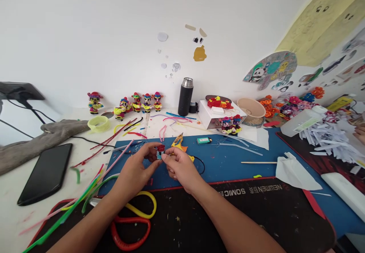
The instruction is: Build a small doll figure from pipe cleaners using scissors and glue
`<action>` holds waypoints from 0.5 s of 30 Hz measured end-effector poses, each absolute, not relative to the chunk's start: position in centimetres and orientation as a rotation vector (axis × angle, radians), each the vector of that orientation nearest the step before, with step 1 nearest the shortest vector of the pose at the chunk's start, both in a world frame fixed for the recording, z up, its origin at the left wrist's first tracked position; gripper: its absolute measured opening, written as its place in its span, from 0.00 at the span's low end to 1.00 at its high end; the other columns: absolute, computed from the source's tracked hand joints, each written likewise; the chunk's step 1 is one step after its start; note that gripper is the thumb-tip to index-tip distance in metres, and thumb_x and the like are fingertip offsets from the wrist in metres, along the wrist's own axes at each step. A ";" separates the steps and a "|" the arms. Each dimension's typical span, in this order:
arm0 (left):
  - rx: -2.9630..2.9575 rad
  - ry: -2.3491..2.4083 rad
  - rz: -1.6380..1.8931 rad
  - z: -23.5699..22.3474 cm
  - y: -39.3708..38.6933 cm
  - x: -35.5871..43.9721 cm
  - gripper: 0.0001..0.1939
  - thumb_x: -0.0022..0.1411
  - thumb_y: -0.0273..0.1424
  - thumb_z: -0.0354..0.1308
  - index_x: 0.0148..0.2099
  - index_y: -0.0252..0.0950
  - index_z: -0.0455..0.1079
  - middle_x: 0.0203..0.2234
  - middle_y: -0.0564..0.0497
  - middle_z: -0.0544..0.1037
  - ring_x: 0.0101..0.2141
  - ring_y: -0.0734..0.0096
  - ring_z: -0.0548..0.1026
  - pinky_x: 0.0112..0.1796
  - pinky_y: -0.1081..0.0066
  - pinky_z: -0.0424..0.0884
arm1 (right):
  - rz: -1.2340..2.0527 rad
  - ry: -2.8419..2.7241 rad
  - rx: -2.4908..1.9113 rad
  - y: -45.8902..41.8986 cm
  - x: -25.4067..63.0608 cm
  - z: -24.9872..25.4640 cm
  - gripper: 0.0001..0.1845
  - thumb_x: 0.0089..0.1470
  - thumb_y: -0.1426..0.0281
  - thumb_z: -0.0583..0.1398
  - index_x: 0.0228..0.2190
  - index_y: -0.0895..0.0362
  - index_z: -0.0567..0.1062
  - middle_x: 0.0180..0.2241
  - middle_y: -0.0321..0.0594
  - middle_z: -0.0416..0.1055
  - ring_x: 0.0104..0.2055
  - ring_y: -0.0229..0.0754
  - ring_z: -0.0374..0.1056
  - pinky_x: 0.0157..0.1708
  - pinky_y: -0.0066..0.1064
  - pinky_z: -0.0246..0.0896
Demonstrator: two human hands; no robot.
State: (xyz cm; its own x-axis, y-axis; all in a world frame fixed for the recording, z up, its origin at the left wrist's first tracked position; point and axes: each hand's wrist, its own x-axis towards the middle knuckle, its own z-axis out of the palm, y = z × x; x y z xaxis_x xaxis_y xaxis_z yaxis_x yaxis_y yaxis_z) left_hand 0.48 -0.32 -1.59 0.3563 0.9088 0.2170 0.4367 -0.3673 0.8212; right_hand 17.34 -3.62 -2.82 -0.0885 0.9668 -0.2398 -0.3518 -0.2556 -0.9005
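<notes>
Between my two hands, over the blue mat (228,156), is a small figurine (160,152) with a red top and a pale blue lower part. My left hand (139,165) grips its left side between thumb and fingers. On the other side, my right hand (180,166) pinches it with thumb and forefinger, hiding part of it. Just behind the right hand lies a yellow glue gun (178,142). Scissors with red and yellow handles (148,222) rest under my left forearm, their blades mostly covered. Green and pink pipe cleaners (67,211) lie left of that arm.
Several finished figurines (136,103) stand along the wall. A black thermos (185,97) is upright at the back, beside a white box (211,112). A phone (45,173) lies at left. Paper strips (330,141) pile up at right, where another person's hand (359,133) shows.
</notes>
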 end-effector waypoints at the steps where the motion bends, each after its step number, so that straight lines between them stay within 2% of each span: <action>1: 1.952 1.167 0.906 -1.6 -0.3 0.5 0.19 0.63 0.37 0.60 0.56 0.43 0.71 0.33 0.54 0.78 0.35 0.63 0.78 0.39 0.65 0.75 | 1.576 -0.830 -1.083 -3.6 17.3 -2.8 0.24 0.49 0.54 0.72 0.35 0.54 0.69 0.17 0.21 0.55 0.17 0.29 0.43 0.16 0.26 0.36; 15: 1.969 1.153 0.897 -1.6 -0.5 0.5 0.19 0.65 0.36 0.60 0.57 0.43 0.71 0.33 0.54 0.77 0.35 0.64 0.77 0.39 0.66 0.73 | 1.590 -0.857 -1.078 -3.8 17.5 -2.3 0.23 0.52 0.54 0.70 0.36 0.54 0.67 0.18 0.20 0.53 0.16 0.29 0.43 0.17 0.27 0.36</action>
